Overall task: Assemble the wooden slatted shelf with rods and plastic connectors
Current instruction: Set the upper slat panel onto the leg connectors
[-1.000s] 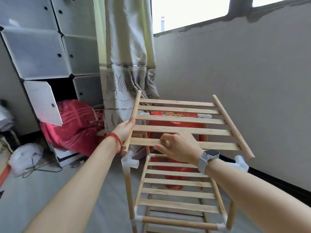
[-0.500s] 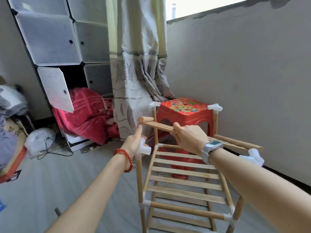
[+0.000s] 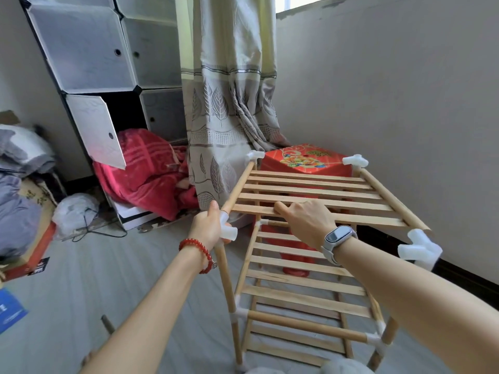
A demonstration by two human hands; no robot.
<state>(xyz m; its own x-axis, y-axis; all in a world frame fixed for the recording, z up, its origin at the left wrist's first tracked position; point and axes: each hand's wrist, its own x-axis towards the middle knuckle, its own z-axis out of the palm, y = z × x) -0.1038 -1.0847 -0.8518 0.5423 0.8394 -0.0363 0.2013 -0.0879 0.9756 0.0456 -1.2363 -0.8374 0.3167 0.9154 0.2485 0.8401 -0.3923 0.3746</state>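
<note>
A wooden slatted shelf frame stands on the floor in front of me, with lower slatted tiers joined by rods and white plastic connectors. A top slatted panel lies almost level across the upright posts. My left hand grips the near left white connector where the panel's left rod meets the post. My right hand grips the panel's nearest slat. White connectors sit at the far left, far right and near right corners.
A red plastic stool stands behind the shelf against the grey wall. A patterned curtain hangs at the back. A white cube cabinet with an open door and a red blanket are on the left, with bedding and bags beside them.
The top slatted panel swung down from a steep tilt to nearly level on the posts. My left hand moved from the panel's rod down onto the near left connector.
</note>
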